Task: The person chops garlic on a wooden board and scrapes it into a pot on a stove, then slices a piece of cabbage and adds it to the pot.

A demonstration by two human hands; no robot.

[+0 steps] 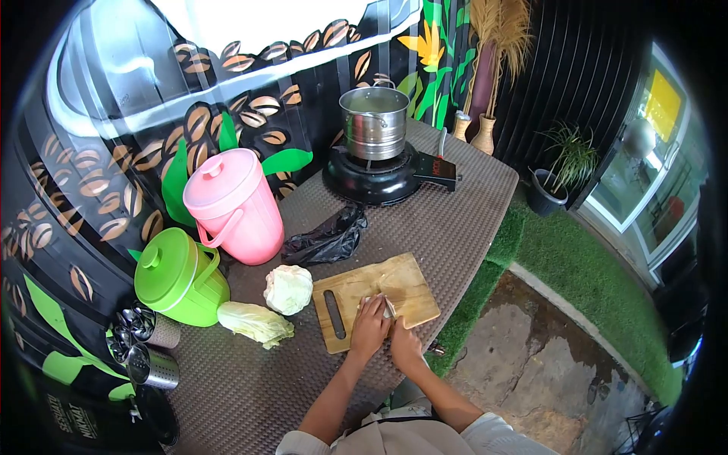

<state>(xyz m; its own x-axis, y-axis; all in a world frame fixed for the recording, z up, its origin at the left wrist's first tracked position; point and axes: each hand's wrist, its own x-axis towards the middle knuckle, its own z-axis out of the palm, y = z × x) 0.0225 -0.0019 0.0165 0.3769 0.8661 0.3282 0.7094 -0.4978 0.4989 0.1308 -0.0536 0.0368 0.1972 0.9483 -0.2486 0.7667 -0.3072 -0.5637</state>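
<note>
A wooden cutting board (356, 292) with a slotted handle lies near the table's front edge. My left hand (369, 330) is on it, fingers together and pressing down over something small and pale, mostly hidden beneath them. Close beside it, my right hand (407, 349) is closed around the handle of a knife (390, 309); only part of its blade shows near the left fingertips. Left of the board sit a round cabbage (288, 290) and a longer napa cabbage (255, 324), neither touched by my hands.
Behind the board lies a black plastic bag (327, 236). A steel pot (374, 125) stands on a portable gas stove (371, 178) at the far end. Pink (235, 208) and green lidded buckets (182, 280) line the wall, with metal utensil holders (154, 368) at left.
</note>
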